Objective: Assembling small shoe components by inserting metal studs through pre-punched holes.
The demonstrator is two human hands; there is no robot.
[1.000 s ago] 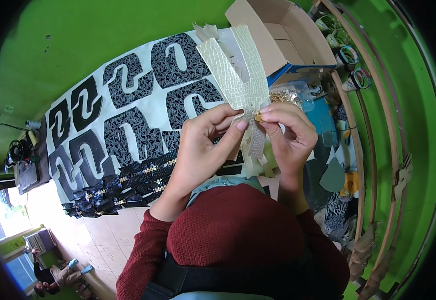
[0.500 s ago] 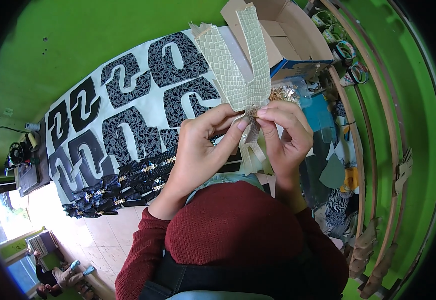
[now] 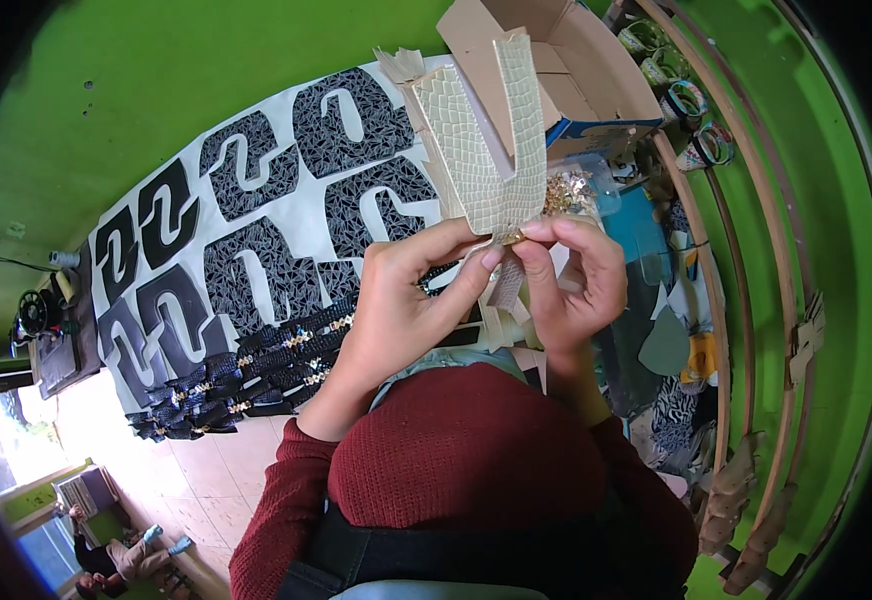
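Both curled inward, left hand (image 3: 396,288) pinches cream material (image 3: 496,200), right hand (image 3: 588,280) gold piece (image 3: 515,237).

Pale-gold, scale-patterned strap piece (image 3: 501,198) against green wall (image 3: 196,60)

From far away, I am looking for words and numbers, and I am finding none that I can read. I am checking the blue side of the cardboard box (image 3: 604,131) too, but it is looking too small and blurry for me to make out any letters.
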